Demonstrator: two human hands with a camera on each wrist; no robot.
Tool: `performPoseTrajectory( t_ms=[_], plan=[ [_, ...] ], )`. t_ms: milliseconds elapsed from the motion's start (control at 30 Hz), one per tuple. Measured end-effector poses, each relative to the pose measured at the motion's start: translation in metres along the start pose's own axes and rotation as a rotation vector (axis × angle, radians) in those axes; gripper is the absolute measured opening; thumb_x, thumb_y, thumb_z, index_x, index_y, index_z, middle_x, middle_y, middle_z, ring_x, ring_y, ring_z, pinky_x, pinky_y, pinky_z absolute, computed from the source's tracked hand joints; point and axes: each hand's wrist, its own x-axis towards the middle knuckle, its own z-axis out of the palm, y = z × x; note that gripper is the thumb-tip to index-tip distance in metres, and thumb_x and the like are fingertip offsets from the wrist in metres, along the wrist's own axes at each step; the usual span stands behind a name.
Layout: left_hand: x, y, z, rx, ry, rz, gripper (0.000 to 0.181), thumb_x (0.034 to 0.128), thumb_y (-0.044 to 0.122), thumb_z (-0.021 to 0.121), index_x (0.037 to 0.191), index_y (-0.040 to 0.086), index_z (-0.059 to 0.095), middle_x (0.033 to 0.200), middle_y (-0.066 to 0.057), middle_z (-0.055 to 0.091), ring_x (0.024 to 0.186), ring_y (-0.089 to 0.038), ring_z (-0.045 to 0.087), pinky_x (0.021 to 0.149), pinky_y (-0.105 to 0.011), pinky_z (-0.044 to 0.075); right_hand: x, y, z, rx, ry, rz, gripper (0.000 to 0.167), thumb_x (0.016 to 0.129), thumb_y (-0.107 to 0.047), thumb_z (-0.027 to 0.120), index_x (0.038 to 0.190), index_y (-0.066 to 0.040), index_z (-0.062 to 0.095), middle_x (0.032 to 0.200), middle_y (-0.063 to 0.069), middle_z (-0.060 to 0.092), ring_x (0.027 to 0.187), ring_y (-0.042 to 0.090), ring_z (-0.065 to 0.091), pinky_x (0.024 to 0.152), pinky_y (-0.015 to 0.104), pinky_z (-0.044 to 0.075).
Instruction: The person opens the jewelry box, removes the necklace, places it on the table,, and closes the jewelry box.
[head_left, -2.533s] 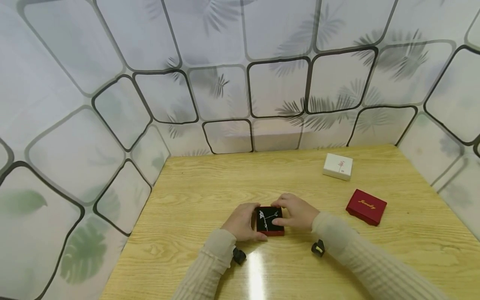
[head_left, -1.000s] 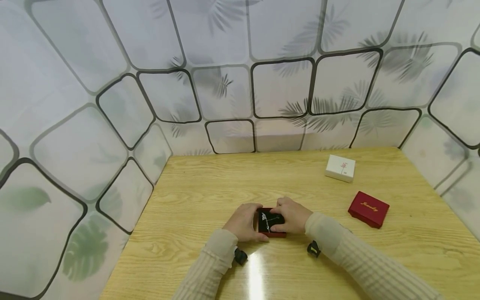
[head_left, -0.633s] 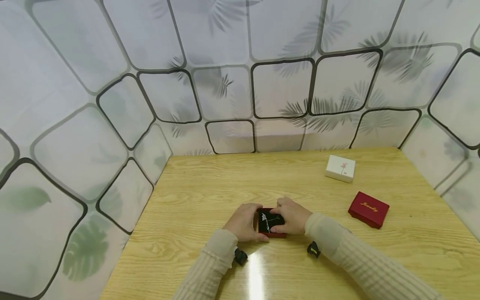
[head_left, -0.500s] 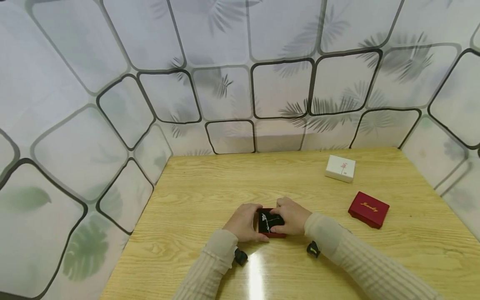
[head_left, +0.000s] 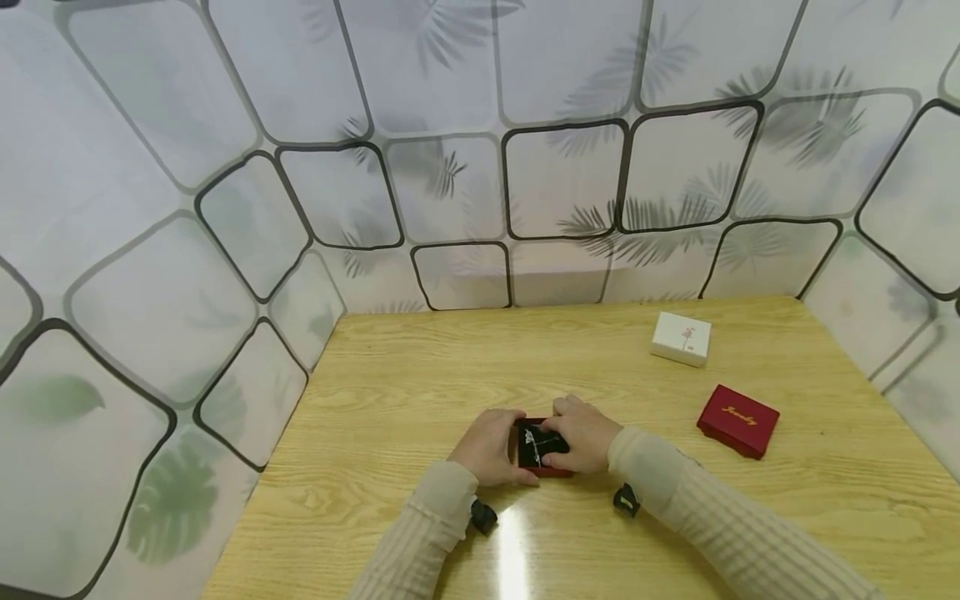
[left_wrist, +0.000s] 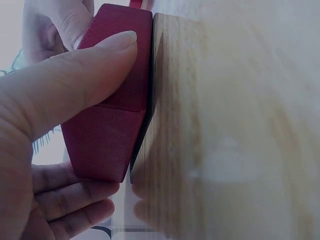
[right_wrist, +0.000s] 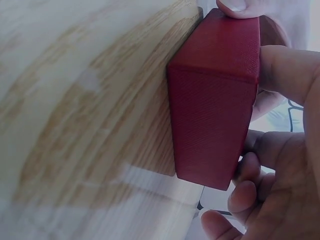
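Left hand [head_left: 487, 450]: I grip lidless dark-red square box [right_wrist: 212, 120] | my right hand [head_left: 588, 435] at black insert [head_left: 551, 447], can't tell if pinching | best go gently round thin silver chain [head_left: 531, 437]

Fingers [head_left: 511, 414] on red box [head_left: 553, 472], wooden table [head_left: 405, 375]

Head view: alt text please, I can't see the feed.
A left hand grips an open red jewelry box while the right hand reaches over the box's black insert, which bears silver jewelry. To the right on the wooden table lie a red lid or box lettered "Jewelry" and, farther back, a white box.
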Motion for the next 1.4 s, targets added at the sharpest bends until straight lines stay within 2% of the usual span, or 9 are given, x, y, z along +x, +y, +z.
performPoseTrajectory(
  t_ms=[333, 833, 1200, 1400],
  plan=[
    [-0.0005, 0.0004, -0.0004, -0.005, 0.0, -0.013, 0.102, 0.0615, 0.063, 0.081, 0.139, 0.008, 0.045, 0.132, -0.006, 0.054, 0.125, -0.023, 0.046, 0.105, -0.037, 0.039, 0.0007, 0.0, -0.0006, 0.038, 0.004, -0.009, 0.042, 0.084, -0.036, 0.071, 0.111, -0.004, 0.069, 0.089, -0.003, 0.043, 0.081, 0.015, 0.037, 0.069, 0.028, 0.038],
    [-0.0012, 0.0014, 0.0003, -0.015, 0.001, -0.012, 0.101, 0.061, 0.062, 0.082, 0.138, 0.008, 0.045, 0.131, -0.005, 0.054, 0.125, -0.022, 0.047, 0.105, -0.037, 0.038, 0.0036, 0.0012, 0.0018, 0.07, 0.011, 0.014, 0.03, 0.09, -0.035, 0.066, 0.103, -0.008, 0.067, 0.089, -0.003, 0.044, 0.082, 0.014, 0.038, 0.071, 0.031, 0.04],
    [-0.0016, 0.0017, 0.0008, -0.014, -0.009, -0.018, 0.099, 0.0625, 0.061, 0.082, 0.138, 0.008, 0.045, 0.133, -0.005, 0.053, 0.125, -0.023, 0.046, 0.105, -0.037, 0.039, 0.0013, 0.0066, 0.0065, 0.098, 0.09, -0.035, 0.025, 0.088, -0.037, 0.068, 0.099, -0.015, 0.063, 0.094, -0.005, 0.046, 0.086, 0.014, 0.038, 0.073, 0.03, 0.043],
    [-0.0007, 0.0005, 0.001, -0.027, 0.002, -0.001, 0.098, 0.0628, 0.059, 0.083, 0.137, 0.007, 0.046, 0.132, -0.005, 0.054, 0.123, -0.023, 0.047, 0.104, -0.037, 0.04, 0.0014, 0.0056, 0.0022, 0.117, 0.139, -0.044, 0.027, 0.084, -0.038, 0.074, 0.095, -0.018, 0.06, 0.096, -0.007, 0.054, 0.088, 0.014, 0.042, 0.074, 0.032, 0.044]
  ],
)
